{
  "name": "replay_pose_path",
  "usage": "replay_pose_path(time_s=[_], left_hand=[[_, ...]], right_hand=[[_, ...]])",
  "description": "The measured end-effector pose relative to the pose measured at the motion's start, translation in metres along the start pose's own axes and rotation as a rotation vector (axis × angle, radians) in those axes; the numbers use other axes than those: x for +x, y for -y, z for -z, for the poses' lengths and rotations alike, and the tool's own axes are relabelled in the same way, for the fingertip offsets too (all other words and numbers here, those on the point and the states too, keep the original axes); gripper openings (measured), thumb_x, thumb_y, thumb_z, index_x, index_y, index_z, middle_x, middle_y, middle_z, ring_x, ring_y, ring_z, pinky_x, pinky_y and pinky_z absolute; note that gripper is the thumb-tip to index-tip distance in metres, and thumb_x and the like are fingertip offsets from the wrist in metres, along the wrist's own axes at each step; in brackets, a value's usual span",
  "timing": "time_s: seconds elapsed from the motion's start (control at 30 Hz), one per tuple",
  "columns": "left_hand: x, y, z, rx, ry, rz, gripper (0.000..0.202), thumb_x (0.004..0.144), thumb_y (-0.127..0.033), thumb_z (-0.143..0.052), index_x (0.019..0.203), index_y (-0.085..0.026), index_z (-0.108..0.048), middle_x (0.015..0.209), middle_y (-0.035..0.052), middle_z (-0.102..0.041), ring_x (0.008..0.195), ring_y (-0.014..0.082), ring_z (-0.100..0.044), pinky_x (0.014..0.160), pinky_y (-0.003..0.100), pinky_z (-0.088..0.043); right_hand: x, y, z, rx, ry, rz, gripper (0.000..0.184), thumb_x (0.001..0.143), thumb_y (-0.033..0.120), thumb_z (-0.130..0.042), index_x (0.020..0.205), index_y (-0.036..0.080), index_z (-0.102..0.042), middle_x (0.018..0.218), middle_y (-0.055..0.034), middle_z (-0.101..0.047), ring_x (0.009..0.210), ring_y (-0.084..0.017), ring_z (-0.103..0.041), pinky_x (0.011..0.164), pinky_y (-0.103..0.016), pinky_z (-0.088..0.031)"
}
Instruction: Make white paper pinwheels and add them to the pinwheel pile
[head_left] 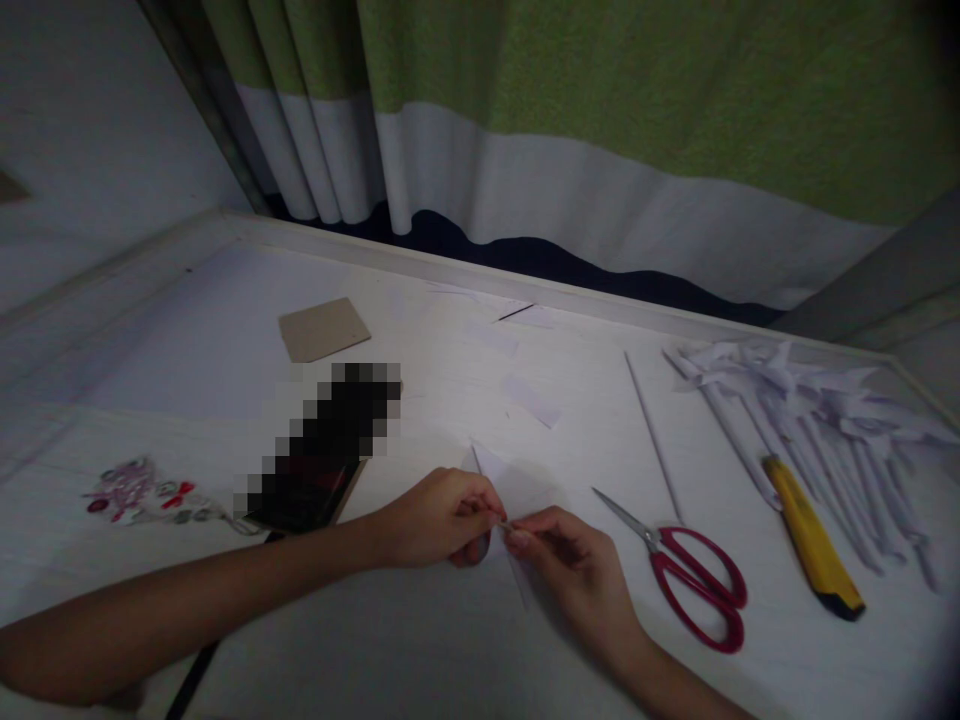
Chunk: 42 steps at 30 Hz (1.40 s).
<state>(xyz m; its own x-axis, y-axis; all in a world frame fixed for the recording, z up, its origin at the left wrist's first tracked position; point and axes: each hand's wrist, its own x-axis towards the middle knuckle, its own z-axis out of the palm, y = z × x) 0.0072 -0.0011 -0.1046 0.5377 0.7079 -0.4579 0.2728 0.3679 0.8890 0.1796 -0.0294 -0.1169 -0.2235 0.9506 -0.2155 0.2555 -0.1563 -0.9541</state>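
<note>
My left hand (450, 515) and my right hand (574, 560) meet near the middle of the table, thumbs and fingertips pinched together. Between the fingertips is something small that I cannot make out. A white piece of paper (499, 472) with pointed corners shows behind and below my fingers, partly covered by them. Scissors (660, 560) with red handles lie just right of my right hand, blades pointing up and left. Past them rests a thin white paper stick (652, 435).
White paper pinwheels (802, 400) on sticks are heaped at the right, beside a yellow utility knife (814, 540). A blurred-out dark phone (307, 490) with a beaded charm (135, 490) lies left. Behind are a brown card (324, 330), paper scraps (531, 400) and a thin dark stick (516, 312).
</note>
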Motion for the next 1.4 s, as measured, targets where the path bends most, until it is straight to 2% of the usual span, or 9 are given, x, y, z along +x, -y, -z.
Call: replay_pose_path(time_s=[0.2, 0.63, 0.97, 1.23, 1.4], left_hand=[[0.000, -0.001, -0.001, 0.022, -0.006, -0.027, 0.014, 0.078, -0.023, -0.045, 0.077, -0.013, -0.053, 0.047, -0.0046, -0.049, 0.042, 0.0076, -0.047, 0.041, 0.017, -0.037], [0.000, -0.002, -0.002, 0.059, -0.018, -0.062, 0.017, 0.079, -0.026, -0.045, 0.075, -0.012, -0.053, 0.047, -0.0044, -0.049, 0.042, 0.0077, -0.046, 0.041, 0.017, -0.036], [0.001, -0.002, 0.002, 0.045, 0.045, -0.036, 0.018, 0.080, -0.025, -0.043, 0.081, -0.012, -0.055, 0.051, -0.0032, -0.050, 0.045, 0.0075, -0.048, 0.044, 0.017, -0.040], [0.000, -0.010, 0.009, 0.046, 0.090, -0.038, 0.019, 0.078, -0.028, -0.047, 0.082, -0.012, -0.058, 0.054, -0.0022, -0.053, 0.043, 0.0076, -0.049, 0.039, 0.017, -0.040], [-0.005, -0.015, 0.015, 0.081, 0.091, -0.049, 0.022, 0.076, -0.034, -0.050, 0.084, -0.015, -0.060, 0.053, -0.0027, -0.055, 0.043, 0.0080, -0.051, 0.041, 0.017, -0.041]], right_hand=[[0.000, -0.001, -0.001, -0.035, -0.011, 0.032, 0.009, 0.072, 0.025, -0.059, 0.067, 0.018, -0.062, 0.062, -0.0012, -0.064, 0.057, -0.014, -0.055, 0.053, -0.025, -0.041], [-0.001, 0.000, -0.003, -0.089, -0.027, 0.078, 0.006, 0.069, 0.022, -0.061, 0.066, 0.018, -0.065, 0.064, -0.0028, -0.068, 0.059, -0.017, -0.060, 0.055, -0.027, -0.045], [0.000, -0.002, -0.004, -0.080, -0.039, 0.125, 0.004, 0.067, 0.021, -0.064, 0.070, 0.019, -0.066, 0.065, -0.0025, -0.067, 0.057, -0.015, -0.059, 0.053, -0.026, -0.047], [-0.002, 0.004, 0.000, -0.047, 0.000, 0.197, 0.016, 0.060, 0.021, -0.070, 0.076, 0.021, -0.065, 0.062, 0.0005, -0.062, 0.058, -0.014, -0.057, 0.055, -0.026, -0.047], [-0.002, 0.008, 0.004, -0.034, 0.024, 0.212, 0.010, 0.067, 0.020, -0.064, 0.077, 0.021, -0.065, 0.068, -0.0018, -0.064, 0.064, -0.016, -0.059, 0.059, -0.027, -0.047]])
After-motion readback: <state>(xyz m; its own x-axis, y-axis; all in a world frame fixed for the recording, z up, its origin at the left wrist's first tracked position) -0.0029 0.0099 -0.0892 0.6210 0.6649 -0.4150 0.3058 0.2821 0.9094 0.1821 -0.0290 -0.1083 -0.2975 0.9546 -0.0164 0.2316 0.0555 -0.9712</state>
